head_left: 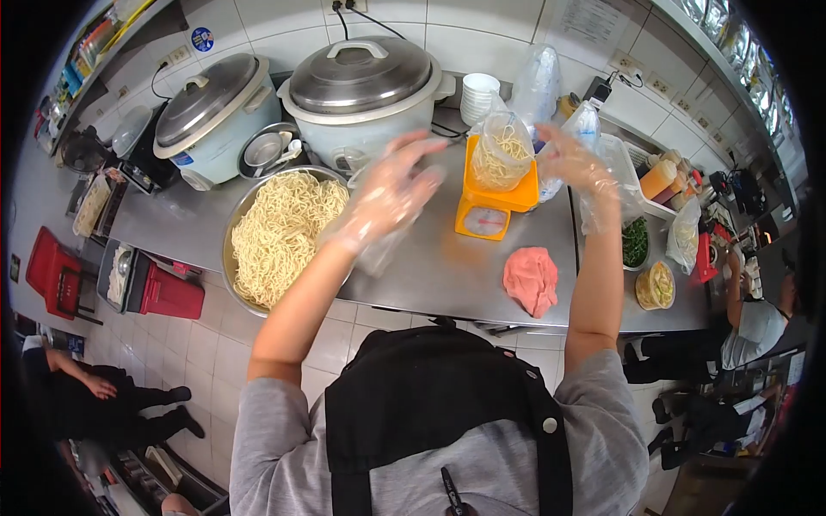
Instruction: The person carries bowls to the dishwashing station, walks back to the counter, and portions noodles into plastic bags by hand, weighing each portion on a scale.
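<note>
Resting on scale [483,222], noodle bag [502,157] between spread left hand [390,191], loosely open right hand [578,163].

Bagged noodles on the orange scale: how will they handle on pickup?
Likely floppy: the bag is thin, creased clear plastic. Loose strands inside will probably shift and sag instead of holding shape. The top looks open, so tilting it off the scale might spill some.

- The print on the white paper sheet [592,21] is too small to read.
- The orange plastic scale [522,199] has a white round dial [484,222] whose reading is too small to tell.
- Motion blurs the fingers of the left hand [394,193] in its clear plastic glove.
- The left forearm [301,305] hides part of the round steel bowl [228,258].
- The bottom edge cuts off the black pen [450,492].
</note>
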Demonstrator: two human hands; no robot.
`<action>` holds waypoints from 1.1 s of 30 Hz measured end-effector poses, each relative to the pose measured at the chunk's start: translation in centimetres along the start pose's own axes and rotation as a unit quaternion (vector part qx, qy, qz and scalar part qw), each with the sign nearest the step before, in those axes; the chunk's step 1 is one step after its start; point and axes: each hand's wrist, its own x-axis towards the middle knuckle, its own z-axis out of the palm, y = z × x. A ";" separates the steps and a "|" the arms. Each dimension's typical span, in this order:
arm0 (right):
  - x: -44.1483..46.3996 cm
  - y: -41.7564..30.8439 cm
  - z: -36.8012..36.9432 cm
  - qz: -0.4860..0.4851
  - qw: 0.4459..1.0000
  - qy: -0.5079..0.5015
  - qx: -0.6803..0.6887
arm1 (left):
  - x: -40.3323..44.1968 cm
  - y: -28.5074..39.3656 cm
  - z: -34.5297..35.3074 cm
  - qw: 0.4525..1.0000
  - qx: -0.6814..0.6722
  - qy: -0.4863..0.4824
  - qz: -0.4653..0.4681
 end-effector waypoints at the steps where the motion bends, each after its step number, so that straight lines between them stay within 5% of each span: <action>1: 0.1 1.8 0.9 -0.011 0.999 -0.024 -0.046 | -2.2 0.3 -1.0 0.999 -0.010 0.005 -0.038; 3: 0.6 4.4 2.9 -0.022 0.994 -0.048 -0.092 | -6.4 -0.6 -2.6 0.994 -0.033 0.041 -0.101; 6: 1.7 6.2 3.8 -0.049 0.997 -0.049 0.034 | -11.9 -2.2 -4.0 0.942 -0.199 0.174 -0.209; 8: 2.0 5.8 2.4 0.092 0.995 -0.014 0.025 | -14.9 -2.6 -5.2 0.913 -0.220 0.229 -0.255; 15: 1.8 -4.0 -1.5 -0.026 0.993 0.060 0.094 | -23.8 -5.6 -8.8 0.853 -0.149 0.379 -0.327; 17: 2.1 -6.6 -0.3 -0.043 0.996 0.083 0.001 | -25.3 -5.6 -9.7 0.846 -0.135 0.411 -0.312; 20: 0.5 -11.9 7.4 -0.146 0.983 0.087 0.074 | -26.6 -5.8 -10.4 0.830 -0.127 0.445 -0.312; 22: -0.9 -16.7 13.7 -0.112 0.985 -0.086 0.098 | -27.3 -6.2 -10.7 0.827 -0.126 0.455 -0.305; 25: -1.7 -19.0 24.6 -0.230 0.927 -0.269 0.124 | -27.9 -5.9 -10.8 0.835 -0.136 0.443 -0.296; 27: -2.0 -18.2 32.9 -0.409 0.905 -0.104 0.045 | -27.9 -4.9 -11.0 0.834 -0.126 0.443 -0.303; 33: 1.1 -20.2 35.9 -0.413 0.904 -0.111 0.009 | -27.6 -4.2 -12.2 0.858 -0.103 0.411 -0.291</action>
